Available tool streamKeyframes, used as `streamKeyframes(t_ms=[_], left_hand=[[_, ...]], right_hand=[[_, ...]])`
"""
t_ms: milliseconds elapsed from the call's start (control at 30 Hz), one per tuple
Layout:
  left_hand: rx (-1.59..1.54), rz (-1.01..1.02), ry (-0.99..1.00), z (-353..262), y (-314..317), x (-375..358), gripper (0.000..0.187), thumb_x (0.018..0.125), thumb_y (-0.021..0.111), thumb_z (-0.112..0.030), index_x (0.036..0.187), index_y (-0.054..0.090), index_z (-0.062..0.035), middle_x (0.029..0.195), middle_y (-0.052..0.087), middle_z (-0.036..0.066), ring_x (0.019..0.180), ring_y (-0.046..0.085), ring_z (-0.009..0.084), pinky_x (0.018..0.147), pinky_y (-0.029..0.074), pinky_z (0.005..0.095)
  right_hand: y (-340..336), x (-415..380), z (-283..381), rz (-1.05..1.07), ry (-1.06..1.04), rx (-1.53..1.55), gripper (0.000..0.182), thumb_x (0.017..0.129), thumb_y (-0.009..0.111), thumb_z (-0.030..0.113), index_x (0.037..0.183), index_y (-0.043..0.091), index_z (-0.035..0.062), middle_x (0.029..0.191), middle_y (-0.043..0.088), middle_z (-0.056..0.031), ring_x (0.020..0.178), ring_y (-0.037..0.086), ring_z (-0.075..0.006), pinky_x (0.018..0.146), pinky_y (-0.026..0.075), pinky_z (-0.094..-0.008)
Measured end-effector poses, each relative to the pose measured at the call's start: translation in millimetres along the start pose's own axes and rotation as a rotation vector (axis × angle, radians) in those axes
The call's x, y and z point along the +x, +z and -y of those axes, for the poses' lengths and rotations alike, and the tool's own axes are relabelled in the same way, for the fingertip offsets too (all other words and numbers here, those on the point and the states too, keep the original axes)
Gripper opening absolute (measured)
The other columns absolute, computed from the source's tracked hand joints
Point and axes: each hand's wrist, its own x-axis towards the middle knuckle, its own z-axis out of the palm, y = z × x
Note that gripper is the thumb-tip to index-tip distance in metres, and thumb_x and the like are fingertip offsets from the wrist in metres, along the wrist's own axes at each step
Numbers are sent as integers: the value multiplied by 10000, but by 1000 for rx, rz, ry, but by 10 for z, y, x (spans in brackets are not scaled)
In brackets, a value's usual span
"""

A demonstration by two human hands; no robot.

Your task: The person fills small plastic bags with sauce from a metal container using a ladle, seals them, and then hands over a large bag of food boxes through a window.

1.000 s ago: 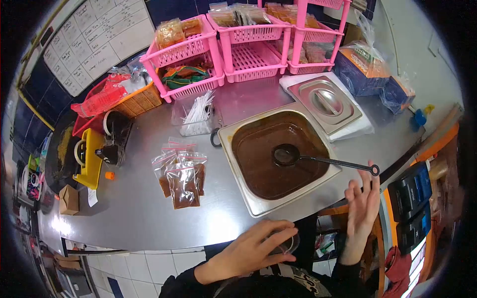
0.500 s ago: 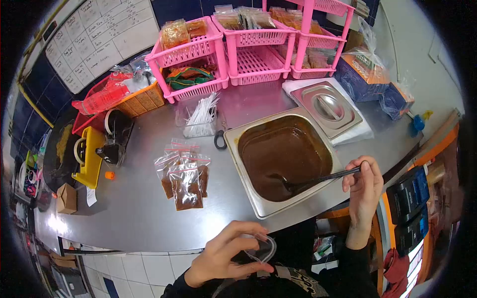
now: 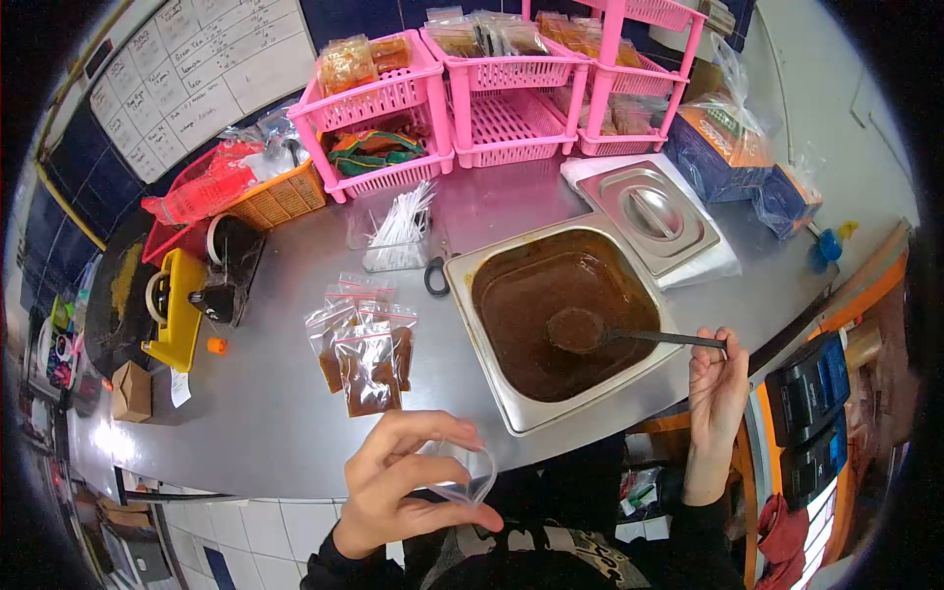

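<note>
My right hand grips the end of a black-handled ladle. Its bowl lies level with the surface of the brown sauce. That sauce fills a deep steel pan standing at the counter's front edge. In my left hand is a small clear plastic bag, its mouth held round and wide between the fingers. It hangs in front of the counter edge, left of the pan. Several zip bags of brown sauce lie overlapping on the counter to the pan's left.
A steel lid rests on white material behind the pan. Scissors and a clear box of white sticks stand nearby. Pink racks line the back. At left are a yellow tape dispenser and an orange cap.
The ladle's bowl has come up from within the sauce to its surface. My left hand has moved left with the bag. My right hand has shifted slightly down and right.
</note>
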Motion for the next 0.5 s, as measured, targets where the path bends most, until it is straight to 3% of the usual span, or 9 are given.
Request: streamKeyframes(t_ms=[133, 200, 333, 500], left_hand=[[41, 58, -14, -72, -69, 142, 370, 570, 845, -203, 780, 603, -18, 1038, 537, 153, 941, 597, 242, 788, 515, 334], [180, 147, 7, -104, -121, 244, 429, 508, 871, -205, 754, 569, -23, 1000, 509, 144, 890, 624, 243, 860, 503, 403], [214, 187, -3, -224, -153, 481, 417, 526, 871, -180, 770, 574, -20, 997, 513, 137, 906, 615, 233, 866, 501, 400], [298, 169, 234, -302, -116, 869, 446, 533, 869, -155, 868, 610, -14, 957, 570, 130, 848, 590, 213, 759, 484, 314]], right_hand=[[10, -8, 0, -29, -12, 48, 170, 932, 463, 207, 939, 488, 39, 910, 606, -139, 717, 591, -144, 630, 503, -210], [29, -17, -6, -48, -58, 29, 174, 944, 437, 199, 942, 489, 33, 910, 605, -145, 711, 578, -151, 649, 504, -223], [20, -19, 5, -39, -82, 24, 187, 952, 420, 196, 952, 491, 23, 911, 604, -148, 706, 569, -154, 671, 504, -238], [-22, 4, 12, -18, -137, 17, 205, 960, 399, 204, 963, 487, 19, 975, 582, -157, 773, 573, -154, 705, 504, -240]])
